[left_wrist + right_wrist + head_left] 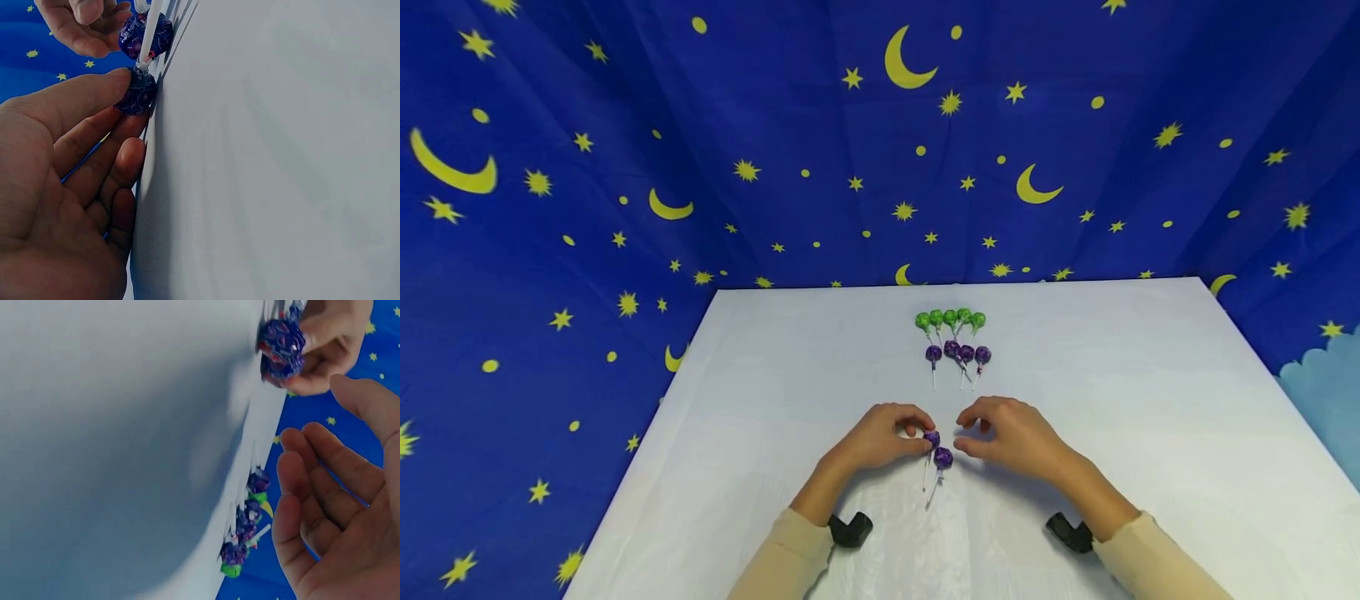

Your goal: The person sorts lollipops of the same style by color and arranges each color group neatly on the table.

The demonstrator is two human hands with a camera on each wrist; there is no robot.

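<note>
I had both hands low on the white table (1112, 400), close together near its front middle. My left hand (880, 437) lay with its fingers bent in, thumb and fingertip touching the head of the upper purple lollipop (932, 438), which rested on the table. From the left wrist the thumb tip (115, 84) pressed against that wrapped head, the other fingers curled loosely beside the tabletop. A second purple lollipop (943, 457) lay just beside and slightly nearer me, its stick pointing toward me. My right hand (1011, 433) hovered just right of the pair, fingers relaxed and spread, holding nothing; the right wrist view showed its palm open. Farther back in the middle of the table stood a row of green lollipops (950, 319) with four more purple ones (958, 352) directly in front of them, well apart from my hands
</note>
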